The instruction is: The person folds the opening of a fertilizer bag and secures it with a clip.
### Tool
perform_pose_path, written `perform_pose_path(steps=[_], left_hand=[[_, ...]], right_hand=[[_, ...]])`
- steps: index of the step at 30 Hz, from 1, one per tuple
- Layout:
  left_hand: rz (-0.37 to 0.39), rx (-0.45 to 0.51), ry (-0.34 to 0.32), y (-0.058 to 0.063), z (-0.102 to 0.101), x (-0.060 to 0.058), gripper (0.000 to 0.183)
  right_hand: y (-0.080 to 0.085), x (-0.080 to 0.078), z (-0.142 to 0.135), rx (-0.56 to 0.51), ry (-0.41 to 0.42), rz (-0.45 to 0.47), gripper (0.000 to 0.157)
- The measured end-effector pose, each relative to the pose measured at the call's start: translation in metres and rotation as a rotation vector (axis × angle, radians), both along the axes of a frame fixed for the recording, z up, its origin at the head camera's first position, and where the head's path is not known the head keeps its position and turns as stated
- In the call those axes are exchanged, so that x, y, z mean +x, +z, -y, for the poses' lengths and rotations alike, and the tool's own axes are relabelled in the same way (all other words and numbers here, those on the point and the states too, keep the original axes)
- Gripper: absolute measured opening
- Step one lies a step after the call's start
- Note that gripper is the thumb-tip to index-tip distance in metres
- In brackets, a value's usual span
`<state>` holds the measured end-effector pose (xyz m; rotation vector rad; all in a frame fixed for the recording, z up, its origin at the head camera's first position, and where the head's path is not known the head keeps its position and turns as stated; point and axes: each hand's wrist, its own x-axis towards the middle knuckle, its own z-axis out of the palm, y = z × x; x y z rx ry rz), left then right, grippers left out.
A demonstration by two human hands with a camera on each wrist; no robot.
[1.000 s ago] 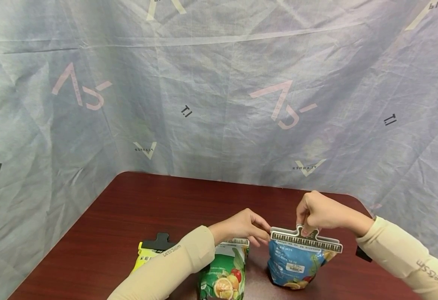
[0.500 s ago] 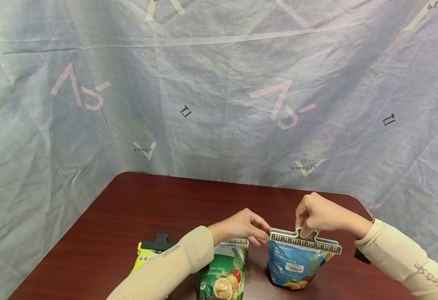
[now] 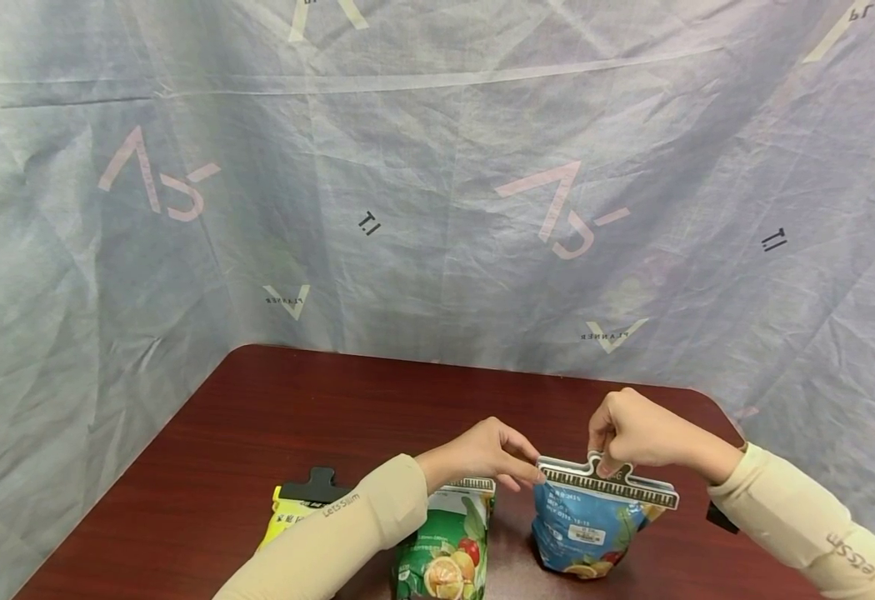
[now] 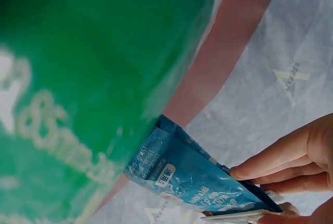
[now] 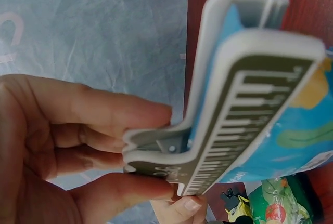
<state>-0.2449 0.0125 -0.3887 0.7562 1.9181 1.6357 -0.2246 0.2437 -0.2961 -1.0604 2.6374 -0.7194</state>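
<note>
A blue pouch with fruit printed on it stands on the table, its top edge between the bars of a wide white sealing clip with a piano-key pattern. My right hand pinches the clip's handles between thumb and fingers; in the right wrist view the clip's white bars stand apart at the near end, with blue film between them. With my left hand I pinch the pouch's left top corner by the clip's end, the thumb in front. The left wrist view shows fingers behind the pouch.
Left of the blue pouch stands a green fruit-printed pouch with a similar clip, partly behind my left forearm. Farther left is a yellow bag with a black clip. A grey printed cloth hangs behind the dark red table.
My right hand and the clip have shifted slightly down and left. The left thumb now overlaps the clip's left end; the other bags stay put.
</note>
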Motion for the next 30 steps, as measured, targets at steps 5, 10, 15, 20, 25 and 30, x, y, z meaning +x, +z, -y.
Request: perform_pose_path(steps=[5, 10, 15, 20, 25, 30], left_hand=[[-0.005, 0.001, 0.011, 0.0016, -0.0010, 0.0011, 0.019], [-0.015, -0.009, 0.016, 0.0020, -0.0016, 0.0016, 0.018], [-0.033, -0.016, 0.019, 0.0021, -0.0022, 0.0015, 0.016], [-0.044, -0.022, 0.019, 0.0017, -0.0030, 0.0010, 0.014], [-0.048, -0.036, 0.020, 0.0013, -0.0041, 0.0002, 0.012], [-0.049, -0.055, 0.023, 0.0013, -0.0050, -0.0006, 0.011]], right_hand=[[0.0006, 0.0014, 0.0004, 0.014, -0.011, -0.017, 0.027], [0.0009, 0.0027, 0.0007, 0.020, -0.020, -0.007, 0.025], [0.0017, 0.0034, 0.0011, 0.025, -0.026, -0.002, 0.024], [0.0023, 0.0031, 0.0010, 0.030, -0.022, -0.006, 0.024], [0.0020, 0.0027, 0.0004, 0.033, -0.021, -0.003, 0.022], [0.0019, 0.0020, -0.0004, 0.022, -0.018, 0.009, 0.019]])
